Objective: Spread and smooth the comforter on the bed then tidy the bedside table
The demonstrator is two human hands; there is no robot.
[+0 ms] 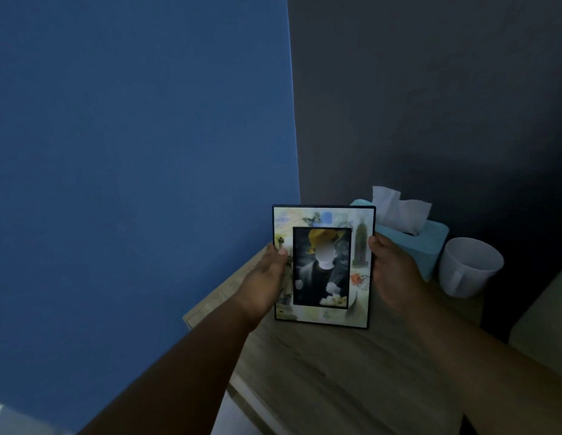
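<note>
Lighting is dim; fine detail is limited.

Table: a light wood-grain bedside table fills the lower middle and right of the view. It stands in the corner where a blue wall on the left meets a dark grey wall on the right.

Picture frame: upright over the middle of the table with its front turned toward the camera. It has a dark edge, and a pale printed border with a butterfly and a tower surrounds a dark photograph. Its bottom edge is level with the table top; whether it touches the surface cannot be told.

Left hand: grips the left side of the frame, thumb laid on the front border. The fingers are hidden behind the frame.

Right hand: grips the right side of the frame, thumb at the edge. Its fingers are also out of sight behind.

Tissue box: light blue, at the far side of the table, just behind and to the right of the frame. A white tissue stands up out of its top slot.

Cup: white, upright and open-topped, just right of the tissue box at the table's far right corner. Contents cannot be made out.

Right edge of view: a pale block sits beside the table; its nature cannot be determined.
</note>
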